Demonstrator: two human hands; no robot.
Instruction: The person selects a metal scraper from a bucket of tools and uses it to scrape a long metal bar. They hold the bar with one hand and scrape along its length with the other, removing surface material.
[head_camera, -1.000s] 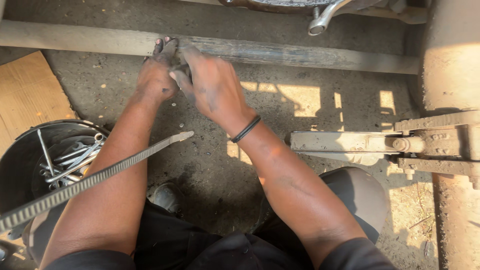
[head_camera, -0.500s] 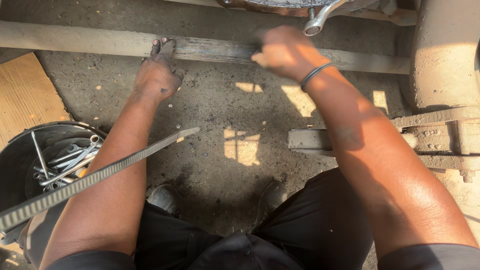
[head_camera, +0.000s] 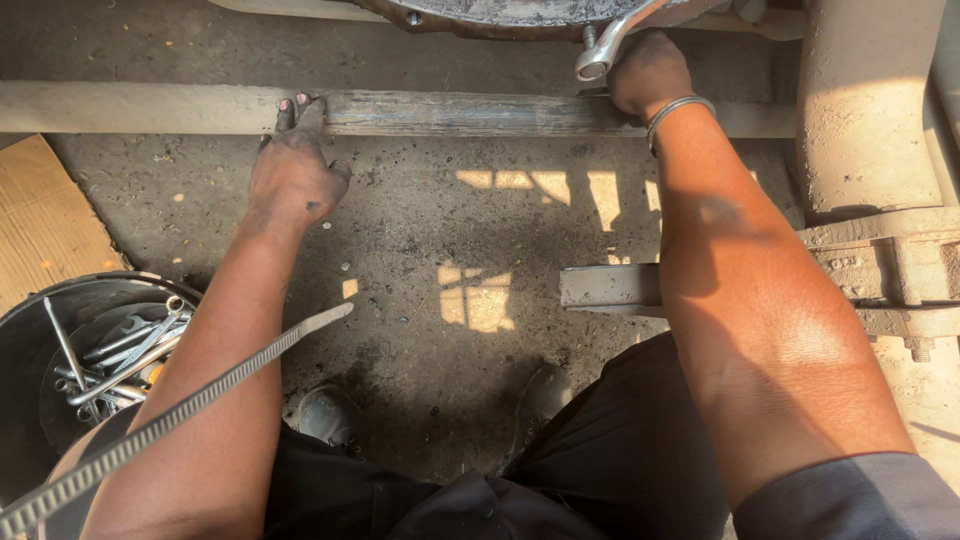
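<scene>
two bare hands reach to the top of the frame, both meeting a long dusty bar (head_camera: 450, 112) that runs flat across the ground from the left edge to the upper right. the left hand (head_camera: 292, 178) sits in the upper left: its fingers (head_camera: 300, 108) lie close together and stretched forward, their tips resting on top of the bar, while the thumb stands apart to the right on the gritty ground. the bar passes under those fingertips only; the palm stays on the near side of it, not wrapped round it.

the right hand (head_camera: 648, 72) is at the top, right of centre, its knuckles curled downward just beyond the bar. a wrench (head_camera: 605, 45) with a shiny ring end juts up and left from it toward a rusty round metal part (head_camera: 500, 14) at the top edge. the fingers fold out of sight, so i cannot tell how tightly they clamp the handle. a thin bangle (head_camera: 676, 108) circles that wrist, right over the bar.

a flat toothed strip (head_camera: 180, 410) slants from the lower left corner toward the middle, crossing the left forearm. a black tub (head_camera: 25, 350) at the left edge holds loose spanners (head_camera: 115, 362), and a sheet of cardboard (head_camera: 45, 225) lies above it. a heavy metal bracket (head_camera: 880, 280) sits at the right.
</scene>
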